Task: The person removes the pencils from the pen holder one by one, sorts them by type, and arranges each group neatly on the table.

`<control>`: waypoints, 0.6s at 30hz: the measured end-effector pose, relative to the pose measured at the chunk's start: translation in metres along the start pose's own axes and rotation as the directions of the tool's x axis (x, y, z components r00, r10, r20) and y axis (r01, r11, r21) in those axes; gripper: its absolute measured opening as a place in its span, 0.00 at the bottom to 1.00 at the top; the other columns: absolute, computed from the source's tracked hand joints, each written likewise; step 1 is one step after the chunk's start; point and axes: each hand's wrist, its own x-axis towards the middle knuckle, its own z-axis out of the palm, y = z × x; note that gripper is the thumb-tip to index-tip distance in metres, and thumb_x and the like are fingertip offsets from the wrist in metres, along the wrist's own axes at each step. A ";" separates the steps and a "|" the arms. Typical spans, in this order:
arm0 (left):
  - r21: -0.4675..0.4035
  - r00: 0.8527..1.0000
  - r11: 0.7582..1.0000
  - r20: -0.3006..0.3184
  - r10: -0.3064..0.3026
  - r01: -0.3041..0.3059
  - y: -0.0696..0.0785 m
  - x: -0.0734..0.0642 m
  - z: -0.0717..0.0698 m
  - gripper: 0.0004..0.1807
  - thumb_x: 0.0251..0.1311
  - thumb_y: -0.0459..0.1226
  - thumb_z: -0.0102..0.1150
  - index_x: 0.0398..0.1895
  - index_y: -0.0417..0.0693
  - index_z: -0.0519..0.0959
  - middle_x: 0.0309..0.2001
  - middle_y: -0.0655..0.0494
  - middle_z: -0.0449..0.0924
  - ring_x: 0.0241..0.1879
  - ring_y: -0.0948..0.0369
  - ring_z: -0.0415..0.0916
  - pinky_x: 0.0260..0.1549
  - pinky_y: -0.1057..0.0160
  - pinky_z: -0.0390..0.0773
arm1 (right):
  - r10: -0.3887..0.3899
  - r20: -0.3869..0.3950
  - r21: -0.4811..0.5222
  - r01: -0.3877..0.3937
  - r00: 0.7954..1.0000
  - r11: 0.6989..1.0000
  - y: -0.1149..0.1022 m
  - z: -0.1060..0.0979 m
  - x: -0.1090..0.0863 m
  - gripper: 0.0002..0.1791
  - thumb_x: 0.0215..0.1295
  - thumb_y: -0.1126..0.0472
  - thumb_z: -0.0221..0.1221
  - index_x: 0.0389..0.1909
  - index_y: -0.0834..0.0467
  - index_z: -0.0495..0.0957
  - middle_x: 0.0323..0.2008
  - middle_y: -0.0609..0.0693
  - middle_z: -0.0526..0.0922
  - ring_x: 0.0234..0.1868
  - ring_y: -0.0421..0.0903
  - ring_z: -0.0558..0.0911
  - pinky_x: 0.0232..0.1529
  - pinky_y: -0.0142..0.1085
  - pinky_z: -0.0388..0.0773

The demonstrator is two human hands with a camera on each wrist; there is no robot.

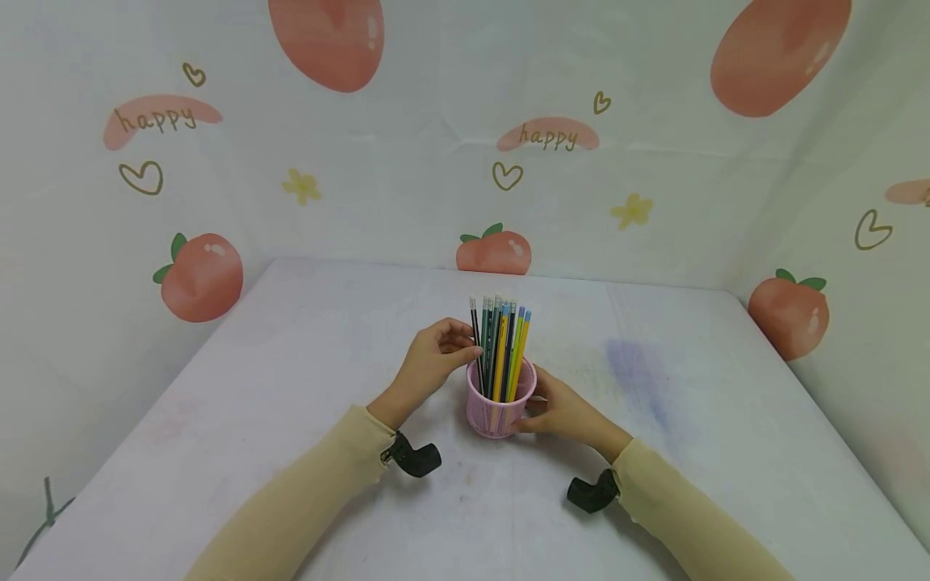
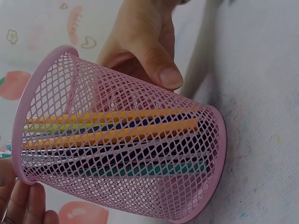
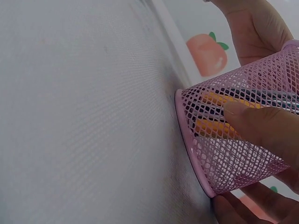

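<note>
Fruit-printed white cloth [image 1: 407, 186] is hanging behind the pale tabletop [image 1: 305, 347] where I am working. My right hand [image 1: 565, 411] is clamping the pink mesh cup [image 1: 494, 420], thumb pressing one side of the wall and fingers bracing the other, probably to keep it from sliding or tipping. My left hand [image 1: 432, 355] is reaching to the opposite side of the rim, thumb and fingers bending close to a black pencil [image 1: 475, 323]; I cannot tell whether they are pinching it. Between my hands, the cup is standing upright on the tabletop. Inside, the other pencils [image 1: 500, 347] are leaning together in a bundle, their tops poking above the rim, likely because they are longer than the cup is deep. Further out, beige sleeves [image 1: 298, 500] are covering my arms, and a bluish smudge [image 1: 639, 371] is marking the tabletop to the right.
</note>
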 end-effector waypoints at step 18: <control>-0.048 0.998 0.997 -0.036 0.057 -0.059 0.012 0.002 -0.008 0.14 0.57 0.31 0.66 0.45 0.36 0.76 0.39 0.44 0.79 0.33 0.63 0.79 0.38 0.68 0.81 | 0.003 0.009 0.016 -0.003 1.000 1.000 0.000 0.000 0.001 0.53 0.50 0.65 0.72 0.73 0.61 0.51 0.68 0.60 0.66 0.67 0.58 0.67 0.65 0.50 0.68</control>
